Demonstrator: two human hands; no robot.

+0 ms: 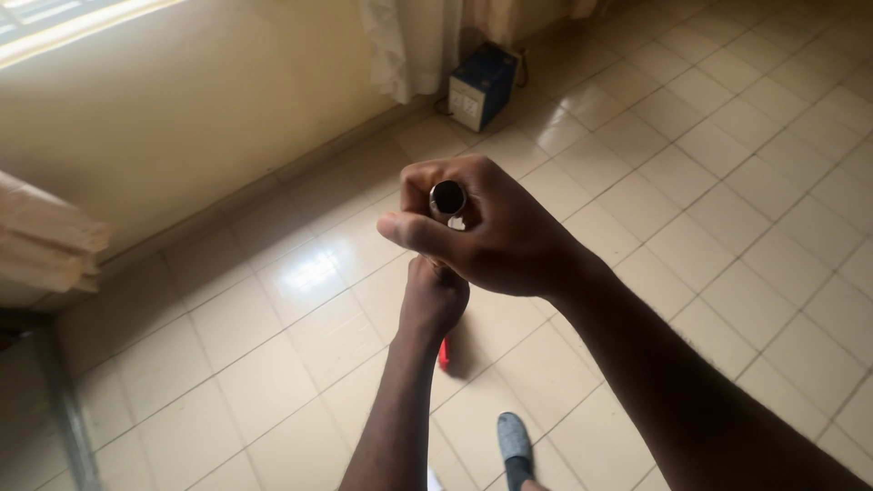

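Observation:
My right hand is wrapped around the top of a long upright handle, whose dark round metal end shows between the fingers. Lower down the same handle my left hand grips the shaft, which is mostly hidden behind both hands. A small red part of the tool shows below my left hand, near the floor. My foot in a grey sock stands on the tiles just to the right of it.
The floor is pale square tiles. A blue and white box stands by the wall under a white curtain. A cream wall runs along the left. A beige folded thing sits at the left edge.

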